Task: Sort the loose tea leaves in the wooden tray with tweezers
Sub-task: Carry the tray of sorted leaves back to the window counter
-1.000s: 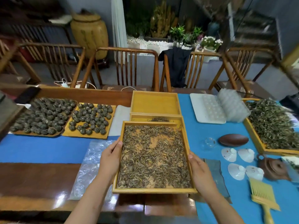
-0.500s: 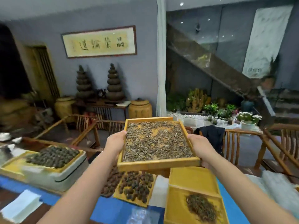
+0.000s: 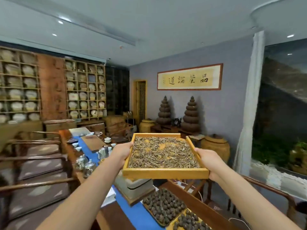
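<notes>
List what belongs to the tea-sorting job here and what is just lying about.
Job:
tray, held up by its sides
tea leaves in it
left hand, right hand gripping the tray
No tweezers in view.

Lying about:
tea balls on trays
cups on the blue runner
jars
chairs

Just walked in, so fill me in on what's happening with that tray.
A person holds the wooden tray up in the air with both hands, the left hand on its left edge and the right hand on its right. Loose tea leaves cover its floor. It hangs above the long table, where trays of rolled tea balls sit. No tweezers are in view.
</notes>
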A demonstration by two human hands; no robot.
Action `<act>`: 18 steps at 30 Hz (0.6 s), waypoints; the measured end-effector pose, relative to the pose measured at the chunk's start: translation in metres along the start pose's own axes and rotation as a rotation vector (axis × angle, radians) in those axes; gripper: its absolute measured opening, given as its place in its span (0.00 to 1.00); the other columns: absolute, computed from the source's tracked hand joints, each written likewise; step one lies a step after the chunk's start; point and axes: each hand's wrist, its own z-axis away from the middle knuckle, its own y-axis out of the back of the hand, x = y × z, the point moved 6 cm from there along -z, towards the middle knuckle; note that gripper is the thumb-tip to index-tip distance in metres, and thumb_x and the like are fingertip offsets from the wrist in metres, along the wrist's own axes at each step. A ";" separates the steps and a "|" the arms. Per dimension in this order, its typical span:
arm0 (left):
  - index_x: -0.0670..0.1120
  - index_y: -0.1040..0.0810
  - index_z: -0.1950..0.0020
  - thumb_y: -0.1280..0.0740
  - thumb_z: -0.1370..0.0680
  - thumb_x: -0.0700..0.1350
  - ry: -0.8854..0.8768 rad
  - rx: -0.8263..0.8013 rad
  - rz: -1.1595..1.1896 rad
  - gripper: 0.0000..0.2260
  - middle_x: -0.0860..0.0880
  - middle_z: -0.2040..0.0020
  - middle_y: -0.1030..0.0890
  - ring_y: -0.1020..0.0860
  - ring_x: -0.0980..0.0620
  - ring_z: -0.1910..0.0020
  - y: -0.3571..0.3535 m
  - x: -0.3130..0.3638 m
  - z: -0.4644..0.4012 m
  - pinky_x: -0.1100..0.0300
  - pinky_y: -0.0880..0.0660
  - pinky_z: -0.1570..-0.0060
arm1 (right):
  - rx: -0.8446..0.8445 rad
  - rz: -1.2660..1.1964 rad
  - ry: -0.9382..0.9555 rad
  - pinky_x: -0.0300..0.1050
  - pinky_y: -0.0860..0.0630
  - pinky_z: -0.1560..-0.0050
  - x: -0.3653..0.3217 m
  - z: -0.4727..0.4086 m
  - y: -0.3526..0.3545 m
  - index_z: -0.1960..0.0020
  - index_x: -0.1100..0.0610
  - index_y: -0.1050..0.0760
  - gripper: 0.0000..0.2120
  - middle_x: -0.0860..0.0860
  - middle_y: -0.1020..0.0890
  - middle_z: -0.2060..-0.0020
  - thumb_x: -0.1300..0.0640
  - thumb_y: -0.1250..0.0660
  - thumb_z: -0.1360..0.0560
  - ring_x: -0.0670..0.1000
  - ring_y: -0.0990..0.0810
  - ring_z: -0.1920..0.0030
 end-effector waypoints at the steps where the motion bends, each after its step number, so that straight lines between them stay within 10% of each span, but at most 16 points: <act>1: 0.33 0.20 0.54 0.33 0.22 0.37 -0.007 0.041 0.024 0.07 0.38 0.67 0.17 0.19 0.46 0.73 0.019 0.001 0.005 0.52 0.20 0.73 | -0.039 0.018 0.018 0.49 0.28 0.59 -0.003 0.001 -0.016 0.46 0.58 0.22 0.15 0.55 0.20 0.55 0.48 0.38 0.22 0.57 0.22 0.55; 3: 0.30 0.22 0.47 0.33 0.22 0.38 -0.025 0.181 0.042 0.10 0.35 0.57 0.18 0.20 0.43 0.66 0.070 0.004 0.024 0.49 0.19 0.63 | -0.145 0.049 0.051 0.49 0.26 0.58 -0.011 0.011 -0.059 0.47 0.58 0.22 0.15 0.55 0.20 0.56 0.48 0.38 0.22 0.56 0.23 0.56; 7: 0.37 0.22 0.57 0.35 0.21 0.41 -0.042 0.396 0.012 0.09 0.46 0.76 0.21 0.25 0.52 0.83 0.173 0.008 0.077 0.60 0.22 0.77 | -0.395 0.021 0.058 0.49 0.26 0.61 -0.015 0.048 -0.153 0.51 0.58 0.20 0.13 0.59 0.18 0.57 0.50 0.38 0.22 0.57 0.21 0.58; 13: 0.34 0.21 0.45 0.36 0.19 0.45 -0.050 0.740 -0.005 0.14 0.42 0.67 0.20 0.22 0.46 0.71 0.327 0.010 0.187 0.59 0.26 0.78 | -0.798 -0.066 0.012 0.65 0.23 0.50 -0.011 0.157 -0.296 0.54 0.62 0.19 0.11 0.62 0.17 0.57 0.57 0.37 0.23 0.61 0.19 0.58; 18: 0.34 0.23 0.54 0.36 0.20 0.42 -0.042 0.932 -0.011 0.10 0.41 0.68 0.24 0.24 0.50 0.83 0.427 0.013 0.274 0.62 0.30 0.86 | -0.986 -0.102 -0.001 0.44 0.23 0.73 -0.012 0.252 -0.385 0.54 0.62 0.20 0.11 0.55 0.17 0.73 0.54 0.36 0.23 0.53 0.19 0.74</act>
